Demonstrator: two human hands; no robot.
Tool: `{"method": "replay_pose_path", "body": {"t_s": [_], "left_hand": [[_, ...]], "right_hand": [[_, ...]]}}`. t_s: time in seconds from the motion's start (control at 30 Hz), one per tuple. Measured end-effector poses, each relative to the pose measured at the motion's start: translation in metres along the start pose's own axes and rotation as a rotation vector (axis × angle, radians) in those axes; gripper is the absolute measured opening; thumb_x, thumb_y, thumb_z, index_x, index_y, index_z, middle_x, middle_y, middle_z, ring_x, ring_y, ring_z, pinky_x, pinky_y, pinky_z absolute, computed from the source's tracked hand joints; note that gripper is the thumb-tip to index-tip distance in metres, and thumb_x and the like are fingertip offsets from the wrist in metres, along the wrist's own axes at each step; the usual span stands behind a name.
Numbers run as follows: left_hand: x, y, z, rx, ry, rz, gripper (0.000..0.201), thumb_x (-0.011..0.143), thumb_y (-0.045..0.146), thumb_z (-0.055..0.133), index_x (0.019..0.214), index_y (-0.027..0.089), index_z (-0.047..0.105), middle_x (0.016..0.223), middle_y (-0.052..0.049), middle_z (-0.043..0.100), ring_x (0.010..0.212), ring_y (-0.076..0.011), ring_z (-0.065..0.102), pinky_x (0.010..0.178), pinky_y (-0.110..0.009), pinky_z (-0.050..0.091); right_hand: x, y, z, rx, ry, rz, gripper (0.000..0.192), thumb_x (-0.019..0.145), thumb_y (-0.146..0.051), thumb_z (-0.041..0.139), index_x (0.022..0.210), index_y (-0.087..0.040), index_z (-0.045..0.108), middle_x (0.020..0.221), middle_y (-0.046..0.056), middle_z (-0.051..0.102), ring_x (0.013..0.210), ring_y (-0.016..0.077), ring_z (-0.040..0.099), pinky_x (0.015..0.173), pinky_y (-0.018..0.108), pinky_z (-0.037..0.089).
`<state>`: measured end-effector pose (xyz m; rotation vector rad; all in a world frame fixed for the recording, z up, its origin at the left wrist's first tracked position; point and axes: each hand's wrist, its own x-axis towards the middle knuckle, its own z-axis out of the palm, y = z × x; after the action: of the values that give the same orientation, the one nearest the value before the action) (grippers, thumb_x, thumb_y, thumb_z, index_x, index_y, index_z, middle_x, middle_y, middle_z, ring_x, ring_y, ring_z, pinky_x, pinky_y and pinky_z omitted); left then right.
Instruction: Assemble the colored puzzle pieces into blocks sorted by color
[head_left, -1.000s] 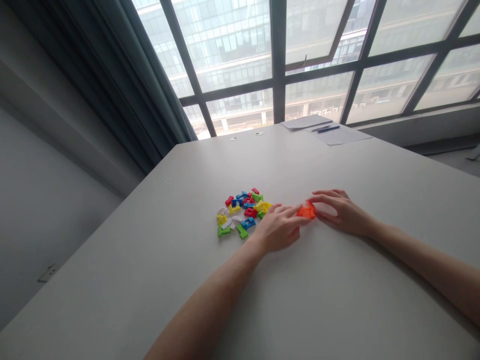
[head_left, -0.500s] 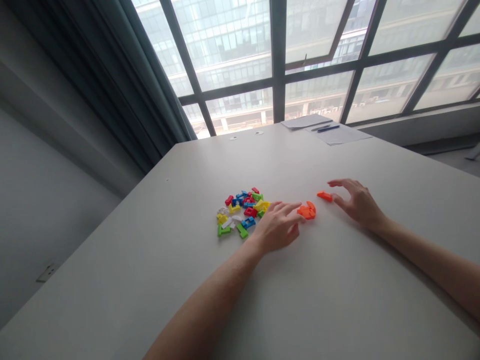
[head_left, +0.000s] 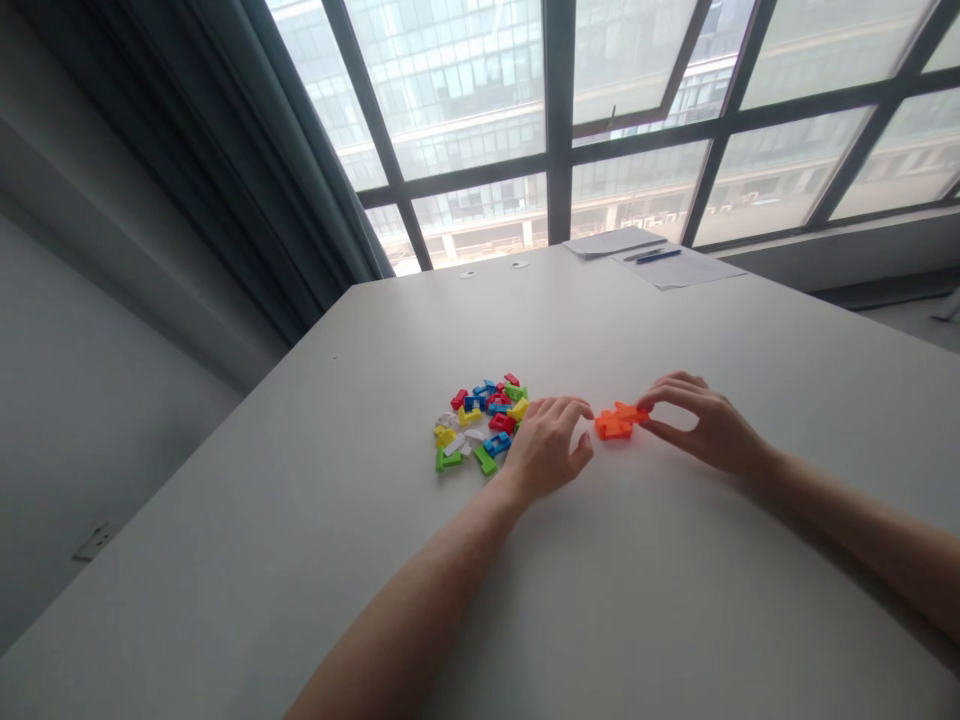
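Between my hands several orange plastic pieces (head_left: 613, 425) lie close together on the white table (head_left: 525, 600). My right hand (head_left: 705, 422) pinches one more orange piece (head_left: 639, 412) between thumb and fingertips, at the right edge of that group. To the left of the group, my left hand (head_left: 551, 440) rests low over the table with thumb and fingers apart and nothing between them. Beside it on the left is a pile of small plastic pieces (head_left: 480, 420) in red, blue, yellow, green and white; the hand hides its right side.
Sheets of paper (head_left: 705, 272) with a blue pen (head_left: 658, 257) lie at the table's far edge, by the window (head_left: 480, 90). Two small white round items (head_left: 519, 265) sit near that edge. A dark curtain (head_left: 247, 150) hangs at the left.
My right hand has taken hold of the separate orange piece and brought it left to the orange group. My left hand has drawn slightly back from the group.
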<state>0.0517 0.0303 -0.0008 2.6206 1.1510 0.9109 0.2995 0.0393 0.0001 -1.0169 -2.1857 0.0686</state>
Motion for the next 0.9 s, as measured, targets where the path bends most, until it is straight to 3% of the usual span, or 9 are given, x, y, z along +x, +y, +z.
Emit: {"method": "replay_pose_path", "body": {"t_s": [0.2,0.3,0.4,0.53,0.7,0.9], "left_hand": [[0.000,0.002,-0.002,-0.010,-0.019,-0.027,0.033,0.081,0.018,0.055,0.114,0.020,0.054,0.110,-0.006,0.068,0.107,-0.0220,0.060,0.103,-0.041,0.041],[0.000,0.003,-0.002,-0.020,-0.044,-0.017,0.036,0.081,0.017,0.055,0.117,0.021,0.051,0.113,-0.004,0.069,0.107,-0.0214,0.061,0.105,-0.042,0.039],[0.000,0.003,-0.002,-0.018,-0.055,-0.022,0.038,0.080,0.019,0.058,0.118,0.021,0.051,0.112,-0.004,0.070,0.107,-0.0209,0.061,0.106,-0.042,0.038],[0.000,0.003,0.000,0.037,-0.038,-0.024,0.038,0.081,0.033,0.068,0.114,0.021,0.054,0.110,-0.004,0.071,0.103,-0.0214,0.063,0.105,-0.042,0.038],[0.001,0.002,0.002,0.179,-0.033,0.004,0.038,0.082,0.053,0.066,0.100,0.020,0.063,0.095,-0.006,0.072,0.097,-0.0239,0.062,0.097,-0.041,0.041],[0.001,0.000,0.003,0.197,-0.036,0.020,0.035,0.085,0.052,0.062,0.100,0.021,0.065,0.098,-0.005,0.071,0.096,-0.0230,0.059,0.094,-0.040,0.040]], "right_hand": [[-0.001,-0.011,0.005,-0.069,-0.161,-0.174,0.005,0.088,-0.031,0.059,0.090,-0.028,0.062,0.089,0.002,0.069,0.095,0.0218,0.060,0.087,0.039,0.040],[-0.003,-0.006,0.008,-0.104,-0.165,-0.147,0.011,0.086,-0.034,0.060,0.095,-0.027,0.061,0.098,0.005,0.067,0.097,0.0230,0.058,0.087,0.040,0.040],[-0.004,-0.002,0.010,-0.121,-0.148,-0.074,0.029,0.084,-0.041,0.062,0.110,-0.027,0.058,0.111,0.008,0.064,0.104,0.0257,0.056,0.089,0.041,0.041],[-0.004,0.000,0.014,-0.115,-0.167,0.001,0.047,0.086,-0.048,0.060,0.126,-0.026,0.049,0.124,0.011,0.060,0.117,0.0282,0.052,0.095,0.043,0.039],[-0.004,0.003,0.017,-0.080,-0.207,0.035,0.050,0.085,-0.052,0.059,0.127,-0.026,0.048,0.125,0.011,0.061,0.117,0.0291,0.054,0.098,0.046,0.037],[-0.004,0.001,0.017,-0.048,-0.232,0.042,0.049,0.085,-0.053,0.058,0.126,-0.027,0.049,0.123,0.010,0.063,0.113,0.0288,0.058,0.097,0.048,0.038]]}}
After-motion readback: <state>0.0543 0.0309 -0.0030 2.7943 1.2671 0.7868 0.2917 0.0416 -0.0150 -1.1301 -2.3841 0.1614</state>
